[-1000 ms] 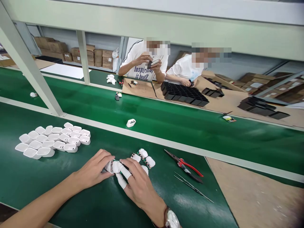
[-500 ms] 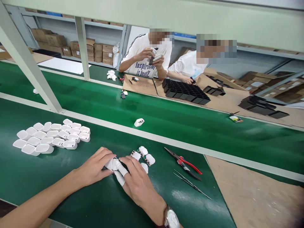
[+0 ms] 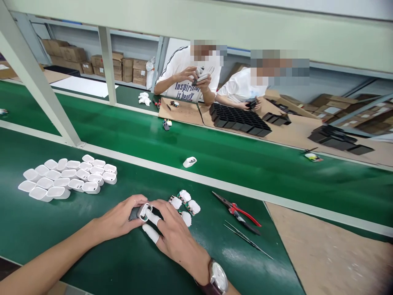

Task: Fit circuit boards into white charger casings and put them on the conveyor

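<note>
My left hand [image 3: 127,217] is closed round a small white plastic housing [image 3: 143,216], its open end turned to the right with dark and green parts inside. Against that opening presses a white-covered index finger of my right hand [image 3: 175,229]. The right thumb, also in a white finger cot, is stretched out apart from the housing. Just beyond the right hand lie several small circuit boards with white pads [image 3: 193,207]. To their right, red-and-black needle-nose pliers [image 3: 235,209] and metal tweezers [image 3: 247,239] rest on the green bench.
Several white housings [image 3: 69,173] stand grouped at the left. Past a pale rail, a green conveyor belt [image 3: 129,137] carries one white housing [image 3: 189,162] and small parts. Two people work across it beside black trays [image 3: 239,119]. Brown board [image 3: 337,246] covers the right side.
The housing in my left hand has turned so its open end shows; my right thumb has come away from it. Items on the belt have shifted right.
</note>
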Demonstrator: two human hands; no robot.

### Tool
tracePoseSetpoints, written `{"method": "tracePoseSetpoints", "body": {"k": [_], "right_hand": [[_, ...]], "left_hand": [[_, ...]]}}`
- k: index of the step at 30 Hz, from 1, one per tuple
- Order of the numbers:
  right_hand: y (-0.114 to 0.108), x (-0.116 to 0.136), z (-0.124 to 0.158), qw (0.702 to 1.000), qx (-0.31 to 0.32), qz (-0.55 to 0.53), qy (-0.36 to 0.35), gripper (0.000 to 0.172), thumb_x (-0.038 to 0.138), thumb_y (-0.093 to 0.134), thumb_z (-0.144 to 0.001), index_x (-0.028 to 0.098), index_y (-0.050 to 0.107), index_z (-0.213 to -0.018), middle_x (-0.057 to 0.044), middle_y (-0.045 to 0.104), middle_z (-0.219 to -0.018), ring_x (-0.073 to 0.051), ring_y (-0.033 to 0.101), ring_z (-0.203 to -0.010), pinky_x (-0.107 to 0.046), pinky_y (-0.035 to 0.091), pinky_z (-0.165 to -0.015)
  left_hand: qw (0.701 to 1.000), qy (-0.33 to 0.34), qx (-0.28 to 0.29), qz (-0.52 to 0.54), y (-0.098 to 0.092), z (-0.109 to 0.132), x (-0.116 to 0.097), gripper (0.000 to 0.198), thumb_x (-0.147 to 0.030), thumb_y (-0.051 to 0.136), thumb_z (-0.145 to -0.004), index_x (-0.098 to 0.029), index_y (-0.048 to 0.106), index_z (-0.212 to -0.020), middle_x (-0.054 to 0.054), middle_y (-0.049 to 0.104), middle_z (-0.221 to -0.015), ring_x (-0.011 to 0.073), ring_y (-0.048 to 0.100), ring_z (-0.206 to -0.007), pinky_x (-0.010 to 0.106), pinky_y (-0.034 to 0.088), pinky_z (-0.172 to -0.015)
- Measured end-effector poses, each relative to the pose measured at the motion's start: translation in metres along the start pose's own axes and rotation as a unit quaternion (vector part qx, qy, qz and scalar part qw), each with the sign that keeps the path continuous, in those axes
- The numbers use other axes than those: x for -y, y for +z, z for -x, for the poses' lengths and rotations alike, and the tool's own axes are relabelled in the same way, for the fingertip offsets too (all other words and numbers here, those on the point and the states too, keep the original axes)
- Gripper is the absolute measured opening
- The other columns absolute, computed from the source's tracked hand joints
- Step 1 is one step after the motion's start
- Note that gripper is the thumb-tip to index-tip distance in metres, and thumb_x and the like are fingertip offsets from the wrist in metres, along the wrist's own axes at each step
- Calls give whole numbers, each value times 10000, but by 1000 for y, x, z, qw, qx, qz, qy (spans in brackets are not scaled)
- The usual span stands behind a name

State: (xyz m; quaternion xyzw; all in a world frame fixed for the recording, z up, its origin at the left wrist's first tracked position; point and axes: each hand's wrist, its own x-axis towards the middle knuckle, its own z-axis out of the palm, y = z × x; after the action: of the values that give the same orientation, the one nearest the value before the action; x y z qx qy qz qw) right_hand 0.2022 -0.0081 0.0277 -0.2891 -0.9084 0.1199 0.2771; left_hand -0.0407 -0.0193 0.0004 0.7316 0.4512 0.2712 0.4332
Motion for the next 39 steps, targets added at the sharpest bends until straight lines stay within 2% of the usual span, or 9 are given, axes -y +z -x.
{"method": "tracePoseSetpoints", "body": {"k": [4, 11, 19, 22, 25, 29, 33, 36, 39], "right_hand": [[6, 1, -1, 1000, -2, -16, 17, 377, 205, 555, -1056, 206, 516, -1431, -170, 612, -1355, -306, 643, -1171, -501, 626, -945], [14, -6, 3, 999, -27, 0, -44, 289, 93, 515, -1037, 210, 603, -1286, -157, 663, -1269, -299, 647, -1158, -473, 640, -874], [15, -10, 6, 999, -20, -35, -16, 370, 141, 561, -1047, 226, 553, -1407, -145, 678, -1298, -286, 682, -1157, -493, 628, -965], [18, -12, 8, 997, -15, -60, 36, 410, 214, 589, -1057, 251, 504, -1456, -127, 697, -1281, -276, 716, -1111, -461, 653, -912], [19, -14, 13, 994, -15, -66, 83, 537, 288, 597, -1066, 258, 381, -1557, -133, 701, -1298, -288, 731, -1103, -474, 659, -898], [6, -21, 20, 996, -25, -55, 64, 602, 322, 595, -1065, 248, 333, -1602, -160, 643, -1395, -305, 664, -1240, -507, 622, -999], [-13, -33, 23, 991, -95, -41, 89, 454, 257, 554, -1078, 245, 453, -1520, -145, 655, -1355, -284, 649, -1250, -518, 582, -1054], [-19, -43, 25, 984, -136, -41, 104, 401, 177, 499, -1084, 255, 502, -1477, -107, 700, -1248, -240, 695, -1114, -492, 582, -1024], [-22, -50, 26, 980, -160, -43, 108, 375, 171, 497, -1084, 272, 550, -1441, -75, 731, -1151, -228, 703, -1029, -441, 599, -939]], "left_hand": [[999, -7, 29, 40, -1, 0, -5, 537, -260, 613, -1016, -313, 339, -1475, 92, 638, -1470, 235, 650, -1330, 446, 553, -1091], [999, -26, 18, 10, -2, 1, -12, 556, -205, 619, -955, -306, 356, -1434, 72, 726, -1342, 248, 710, -1223, 424, 562, -1011], [999, -28, 8, -21, 2, 1, -13, 460, -218, 607, -957, -291, 382, -1352, 63, 739, -1306, 242, 722, -1186, 395, 574, -948], [1000, -14, -3, -22, 3, 1, -12, 429, -203, 612, -960, -282, 401, -1326, 66, 747, -1281, 241, 723, -1196, 394, 587, -956], [999, 31, -18, -41, 4, 1, -10, 390, -188, 607, -991, -283, 447, -1334, 63, 733, -1285, 227, 719, -1203, 384, 593, -998], [973, 172, -53, -145, 4, 0, -8, 325, -207, 634, -1028, -294, 571, -1334, 95, 608, -1460, 255, 651, -1288, 411, 558, -1082], [950, 228, -84, -197, 8, -4, -14, 123, -164, 604, -1042, -242, 682, -1097, 101, 686, -1295, 228, 713, -1057, 366, 610, -898], [971, 176, -84, -137, 9, -10, -24, 139, -195, 601, -1036, -217, 686, -928, 93, 736, -1155, 220, 722, -927, 368, 615, -798], [993, 6, -79, 91, 7, -18, -32, 161, -342, 680, -1001, -196, 691, -933, 90, 754, -1032, 223, 750, -868, 379, 651, -766]]}}
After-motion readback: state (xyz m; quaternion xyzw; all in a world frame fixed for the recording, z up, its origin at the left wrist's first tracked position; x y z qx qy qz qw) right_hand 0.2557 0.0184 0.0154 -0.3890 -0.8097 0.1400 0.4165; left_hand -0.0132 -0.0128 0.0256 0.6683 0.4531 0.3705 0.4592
